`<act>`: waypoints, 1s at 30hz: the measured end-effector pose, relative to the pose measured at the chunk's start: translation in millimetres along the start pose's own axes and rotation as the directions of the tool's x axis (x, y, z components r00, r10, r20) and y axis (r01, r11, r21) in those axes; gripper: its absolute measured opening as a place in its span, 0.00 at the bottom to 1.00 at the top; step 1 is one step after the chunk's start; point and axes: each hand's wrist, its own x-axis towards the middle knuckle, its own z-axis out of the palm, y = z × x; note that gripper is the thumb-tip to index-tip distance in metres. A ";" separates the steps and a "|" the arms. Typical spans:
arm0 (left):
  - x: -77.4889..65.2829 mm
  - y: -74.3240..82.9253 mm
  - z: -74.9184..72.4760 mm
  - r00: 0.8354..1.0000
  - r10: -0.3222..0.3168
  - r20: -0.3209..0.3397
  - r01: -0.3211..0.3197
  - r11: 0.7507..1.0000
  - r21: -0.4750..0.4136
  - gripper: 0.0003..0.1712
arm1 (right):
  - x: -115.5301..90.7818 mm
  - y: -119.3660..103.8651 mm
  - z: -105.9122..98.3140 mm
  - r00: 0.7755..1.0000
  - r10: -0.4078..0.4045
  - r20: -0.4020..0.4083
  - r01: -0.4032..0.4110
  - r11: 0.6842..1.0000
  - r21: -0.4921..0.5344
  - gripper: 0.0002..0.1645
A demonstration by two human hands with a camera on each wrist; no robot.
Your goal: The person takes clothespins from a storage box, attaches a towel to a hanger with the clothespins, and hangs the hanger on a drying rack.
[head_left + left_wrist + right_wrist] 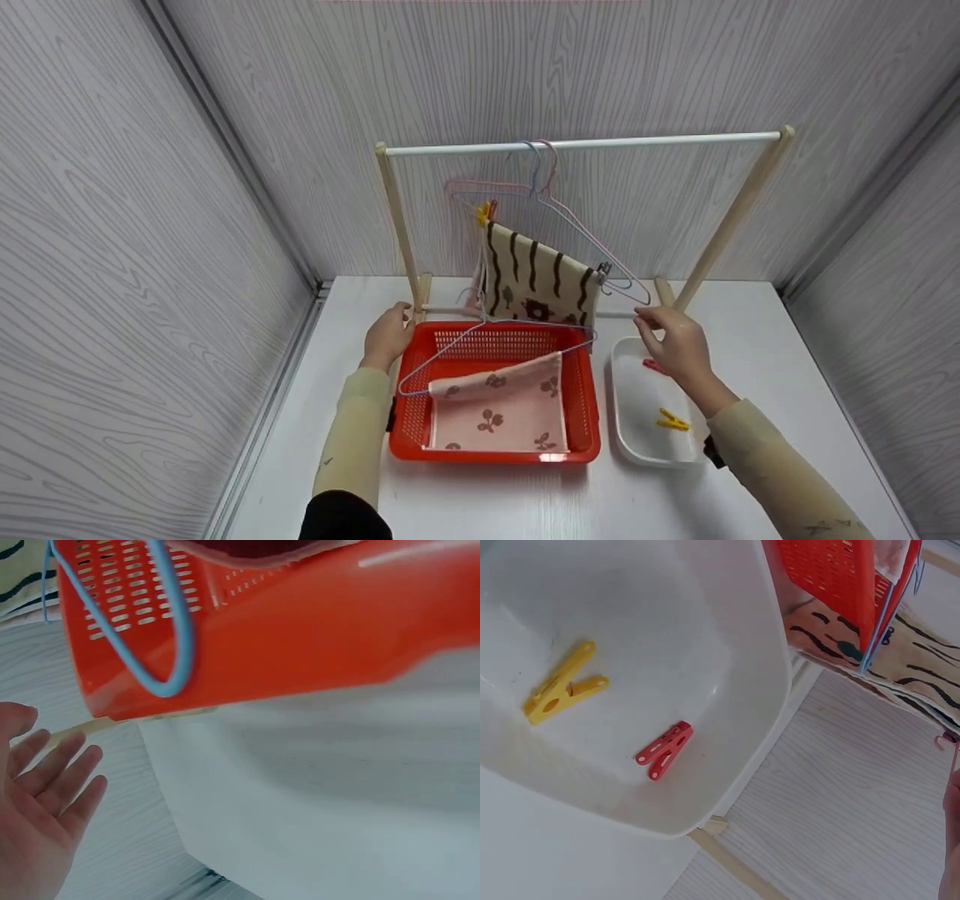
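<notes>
My left hand (390, 336) is by the rack's left post, outside the red basket (592, 420); the left wrist view shows its fingers loosely spread with nothing in them. The thumb and forefinger of my right hand (675, 341) pinch the low right corner of a pink clothes hanger (577, 217). It hangs tilted beside a blue clothes hanger (499, 193) on the rack's white bar (637, 142). Below them hangs a striped beige cloth (536, 270), with a yellow clothespin (482, 216) at its upper left and a dark metal clip (603, 273) at its right.
Across the basket lies another blue hanger (442, 352) with a pink leaf-print cloth (491, 412). A white tray (626, 442) to the right holds a yellow clothespin (562, 686) and a red clothespin (665, 750). The rack's wooden posts (739, 210) stand near the back wall.
</notes>
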 end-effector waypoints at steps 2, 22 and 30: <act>-3.5 -4.4 3.3 1.000 -0.014 0.014 0.014 1.000 0.002 0.28 | -5.5 3.0 0.2 1.000 0.022 0.009 -0.022 1.000 0.003 0.10; -29.3 -20.7 7.3 0.979 -0.086 0.187 0.101 0.992 -0.074 0.27 | -58.9 35.2 0.4 0.965 0.248 0.086 -0.246 0.969 -0.040 0.10; -26.5 -7.8 -0.2 0.950 -0.109 0.291 0.131 0.990 -0.057 0.25 | -79.9 44.5 0.1 0.929 0.328 0.171 -0.325 0.944 -0.047 0.12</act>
